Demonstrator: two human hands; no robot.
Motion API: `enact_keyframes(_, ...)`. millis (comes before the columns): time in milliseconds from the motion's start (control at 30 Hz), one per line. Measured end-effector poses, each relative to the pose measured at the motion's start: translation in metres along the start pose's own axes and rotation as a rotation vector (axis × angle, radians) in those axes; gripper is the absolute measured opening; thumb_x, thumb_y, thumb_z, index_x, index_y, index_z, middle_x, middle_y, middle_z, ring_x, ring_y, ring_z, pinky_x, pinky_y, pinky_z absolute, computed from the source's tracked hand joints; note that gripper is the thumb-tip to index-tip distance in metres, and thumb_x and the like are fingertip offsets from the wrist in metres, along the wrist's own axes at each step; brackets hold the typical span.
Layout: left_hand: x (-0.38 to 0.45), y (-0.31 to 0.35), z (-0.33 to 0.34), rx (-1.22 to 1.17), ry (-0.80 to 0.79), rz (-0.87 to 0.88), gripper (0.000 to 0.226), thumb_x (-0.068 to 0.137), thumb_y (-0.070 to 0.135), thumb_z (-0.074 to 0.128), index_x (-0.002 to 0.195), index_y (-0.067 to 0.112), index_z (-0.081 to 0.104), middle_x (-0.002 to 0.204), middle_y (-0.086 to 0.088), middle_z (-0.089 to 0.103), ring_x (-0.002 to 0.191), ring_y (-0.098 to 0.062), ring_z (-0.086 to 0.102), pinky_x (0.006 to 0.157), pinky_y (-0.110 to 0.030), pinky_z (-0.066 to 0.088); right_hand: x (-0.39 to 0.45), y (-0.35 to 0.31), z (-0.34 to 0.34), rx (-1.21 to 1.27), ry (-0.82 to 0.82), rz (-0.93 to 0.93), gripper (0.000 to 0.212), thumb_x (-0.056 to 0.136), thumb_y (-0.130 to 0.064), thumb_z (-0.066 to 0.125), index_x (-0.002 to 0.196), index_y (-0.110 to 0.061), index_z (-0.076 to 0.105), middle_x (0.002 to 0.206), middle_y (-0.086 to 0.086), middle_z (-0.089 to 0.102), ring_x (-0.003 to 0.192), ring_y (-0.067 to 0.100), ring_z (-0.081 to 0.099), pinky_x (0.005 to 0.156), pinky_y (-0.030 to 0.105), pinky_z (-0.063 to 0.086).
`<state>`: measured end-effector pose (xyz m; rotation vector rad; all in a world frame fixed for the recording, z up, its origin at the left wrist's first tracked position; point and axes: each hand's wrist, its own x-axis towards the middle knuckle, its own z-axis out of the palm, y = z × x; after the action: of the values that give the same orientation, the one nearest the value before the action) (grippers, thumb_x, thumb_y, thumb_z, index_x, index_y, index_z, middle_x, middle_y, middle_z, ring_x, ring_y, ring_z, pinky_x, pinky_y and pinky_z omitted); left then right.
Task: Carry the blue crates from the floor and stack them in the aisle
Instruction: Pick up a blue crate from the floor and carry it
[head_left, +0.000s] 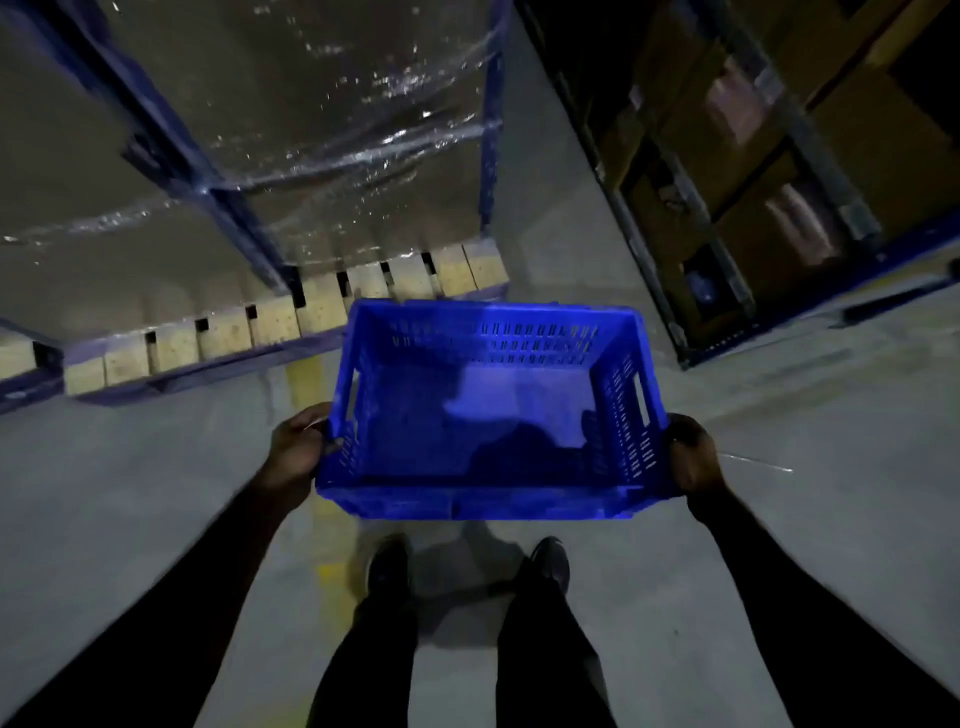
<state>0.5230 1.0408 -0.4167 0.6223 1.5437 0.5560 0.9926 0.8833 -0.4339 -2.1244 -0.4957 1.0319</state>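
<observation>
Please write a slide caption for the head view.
Both hands carry an empty blue crate along a warehouse aisle.

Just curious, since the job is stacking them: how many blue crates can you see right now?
1. The empty blue slotted plastic crate is held above the floor, left hand and right hand gripping its ends. Others may be out of view.

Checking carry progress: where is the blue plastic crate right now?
In the head view, the blue plastic crate is centre frame, held off the floor between the left hand and right hand, above the shoes, near the wooden pallet.
</observation>
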Motion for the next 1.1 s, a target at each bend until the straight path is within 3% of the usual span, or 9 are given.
enact_keyframes(167,0.054,-0.050,0.025,-0.060,0.103,-0.026,0.050,0.079,-0.031,0.049,0.116,-0.001,0.063,0.063,0.002,0.074,0.049,-0.012,0.067,0.043,-0.024,0.053,0.083,0.037,0.022,-0.079,-0.081,-0.152,0.043,0.082,0.019,0.040,0.095,-0.016,0.060,0.098,0.007,0.063,0.092,0.025,0.059,0.074,0.024,0.052)
enact_keyframes(333,0.105,-0.084,0.046,-0.099,0.160,0.000,0.050,0.067,-0.031,0.057,0.093,0.010,0.067,0.058,0.005,0.071,0.048,-0.009,0.067,0.044,-0.023,0.054,0.146,0.063,0.045,-0.066,-0.108,-0.221,0.038,0.063,-0.005,0.042,0.091,-0.027,0.057,0.088,-0.002,0.063,0.077,0.005,0.060,0.072,0.023,0.049)
enact_keyframes(400,0.123,-0.091,0.049,-0.104,0.152,0.018,0.052,0.056,-0.028,0.065,0.093,0.010,0.067,0.060,0.004,0.072,0.051,-0.009,0.068,0.046,-0.023,0.055,0.169,0.075,0.053,-0.060,-0.104,-0.229,0.036,0.067,-0.004,0.046,0.089,-0.029,0.060,0.084,-0.007,0.066,0.072,-0.002,0.061,0.069,0.019,0.050)
enact_keyframes(567,0.170,-0.104,0.049,-0.073,0.137,0.082,0.051,0.073,-0.035,0.054,0.092,0.010,0.066,0.073,0.001,0.075,0.056,-0.009,0.069,0.050,-0.024,0.057,0.214,0.088,0.069,-0.162,-0.099,-0.111,0.038,0.091,0.003,0.052,0.086,-0.033,0.062,0.081,-0.038,0.064,0.073,-0.010,0.063,0.062,0.009,0.050)
enact_keyframes(667,0.191,-0.108,0.054,-0.026,0.101,0.156,0.060,0.071,-0.037,0.053,0.079,0.017,0.078,0.070,0.008,0.075,0.058,-0.007,0.068,0.055,-0.024,0.059,0.225,0.101,0.083,-0.090,-0.040,-0.169,0.027,0.080,-0.006,0.057,0.090,-0.030,0.061,0.088,-0.013,0.071,0.080,0.005,0.065,0.072,0.024,0.054)
enact_keyframes(733,0.207,-0.112,0.059,-0.013,0.127,0.166,0.059,0.071,-0.035,0.052,0.075,0.018,0.079,0.067,0.010,0.074,0.056,-0.007,0.066,0.055,-0.022,0.059,0.232,0.114,0.093,0.002,-0.020,-0.187,0.030,0.083,0.005,0.050,0.097,-0.020,0.059,0.094,0.001,0.069,0.086,0.021,0.064,0.077,0.037,0.054)
enact_keyframes(867,0.233,-0.128,0.067,-0.065,0.196,0.137,0.052,0.073,-0.033,0.050,0.088,0.013,0.069,0.069,0.009,0.075,0.066,-0.017,0.065,0.051,-0.023,0.058,0.247,0.137,0.104,0.074,-0.048,-0.242,0.037,0.090,0.020,0.043,0.095,-0.015,0.055,0.085,-0.008,0.069,0.072,0.001,0.065,0.070,0.024,0.056)
enact_keyframes(1000,0.241,-0.143,0.073,-0.160,0.207,0.149,0.052,0.073,-0.029,0.053,0.107,0.007,0.069,0.098,-0.009,0.074,0.082,-0.024,0.065,0.064,-0.031,0.064,0.253,0.141,0.108,0.061,-0.026,-0.360,0.021,0.087,-0.002,0.054,0.105,-0.009,0.062,0.098,0.002,0.073,0.086,0.016,0.067,0.080,0.036,0.056)
enact_keyframes(1100,0.242,-0.156,0.072,-0.160,0.229,0.215,0.056,0.080,-0.021,0.059,0.127,0.008,0.067,0.118,-0.017,0.070,0.086,-0.024,0.067,0.077,-0.038,0.062,0.261,0.151,0.106,0.031,-0.036,-0.397,0.031,0.083,-0.024,0.053,0.109,-0.039,0.063,0.116,0.015,0.070,0.104,0.038,0.067,0.094,0.057,0.053)
